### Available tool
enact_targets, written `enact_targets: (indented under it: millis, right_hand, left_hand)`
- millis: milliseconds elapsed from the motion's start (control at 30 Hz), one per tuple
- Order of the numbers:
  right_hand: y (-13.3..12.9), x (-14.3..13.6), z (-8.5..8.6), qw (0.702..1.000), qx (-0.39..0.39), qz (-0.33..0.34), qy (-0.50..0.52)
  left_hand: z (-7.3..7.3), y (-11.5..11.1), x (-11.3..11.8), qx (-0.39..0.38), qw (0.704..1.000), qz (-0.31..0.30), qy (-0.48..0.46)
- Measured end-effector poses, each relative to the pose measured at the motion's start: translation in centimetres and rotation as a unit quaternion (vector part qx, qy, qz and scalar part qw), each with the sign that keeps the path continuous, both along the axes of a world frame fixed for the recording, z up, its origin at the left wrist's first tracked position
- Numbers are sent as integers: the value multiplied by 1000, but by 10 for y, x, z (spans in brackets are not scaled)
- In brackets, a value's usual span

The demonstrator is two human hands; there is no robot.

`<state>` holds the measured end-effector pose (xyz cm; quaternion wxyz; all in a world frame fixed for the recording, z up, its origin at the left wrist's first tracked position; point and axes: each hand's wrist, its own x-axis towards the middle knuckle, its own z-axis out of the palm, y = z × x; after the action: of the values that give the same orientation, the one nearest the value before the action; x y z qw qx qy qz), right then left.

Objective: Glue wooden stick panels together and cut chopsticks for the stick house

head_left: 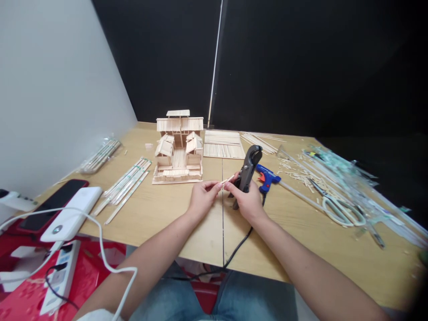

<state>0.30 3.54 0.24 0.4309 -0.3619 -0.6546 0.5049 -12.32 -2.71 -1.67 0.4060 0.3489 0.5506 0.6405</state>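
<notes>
Both hands meet over the middle of the table. My left hand [204, 195] pinches a short thin wooden stick [228, 180] between thumb and fingers. My right hand [248, 199] is wrapped round a dark grey cutting tool [248, 168], its head pointing up and away; the right thumb also touches the stick's near side. Beyond my left hand stands a model house of wooden sticks [179, 151]. Just right of the cutting tool lies a blue glue gun [267, 178] with an orange-red trigger, its cable running down past my right hand.
A flat stick panel [224, 144] and loose sticks [259, 142] lie at the back. Wrapped stick bundles [125, 185] are at left, beside a phone [55, 205] and power bank [72, 214]. Scissors [337, 209], cut pieces and plastic wrappers [354, 171] cover the right.
</notes>
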Motion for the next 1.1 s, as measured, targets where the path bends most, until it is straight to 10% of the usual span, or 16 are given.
enact_targets:
  millis: [700,1100]
  right_hand:
    - [7,7,5,992,-68,46,95]
    - [13,9,9,936,-291,70,184]
  left_hand:
    - [7,-5,-6,45,966,-18,254]
    - [16,-5,-9,95,965,-25,244]
